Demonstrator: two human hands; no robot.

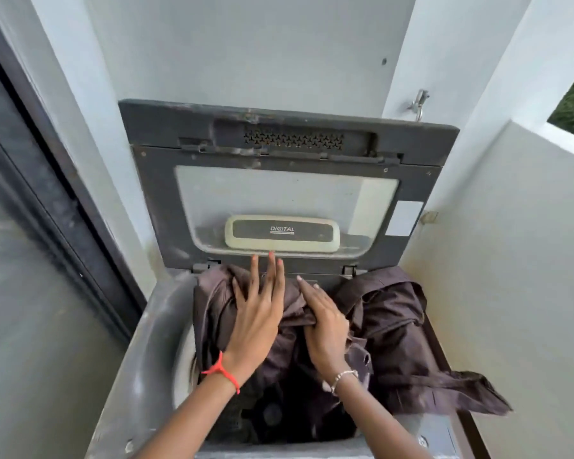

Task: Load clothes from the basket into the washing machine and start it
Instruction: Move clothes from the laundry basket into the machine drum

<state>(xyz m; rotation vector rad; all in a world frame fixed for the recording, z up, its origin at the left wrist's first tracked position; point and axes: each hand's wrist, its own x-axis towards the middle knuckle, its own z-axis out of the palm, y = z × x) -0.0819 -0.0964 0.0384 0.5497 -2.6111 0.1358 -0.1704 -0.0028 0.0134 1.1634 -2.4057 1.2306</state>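
Now the dark brown garment point(378, 326) is heaped over the mouth of the top-loading washing machine point(146, 342), one end trailing over the right rim. Left hand point(259, 313) lies flat, fingers spread, pressing it; right hand point(325, 323) bunches a fold. Loading is under way; next, probably, push it down into the drum. The raised lid point(289, 190) reads "DIGITAL".

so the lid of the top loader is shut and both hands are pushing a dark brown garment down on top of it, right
Not quite: the lid is open, standing upright behind the opening, as the head view shows. The rest holds: the left hand lies flat and the right hand grips a fold, both pressing the dark brown garment down, into the washing machine opening, with part of it draped over the right edge.
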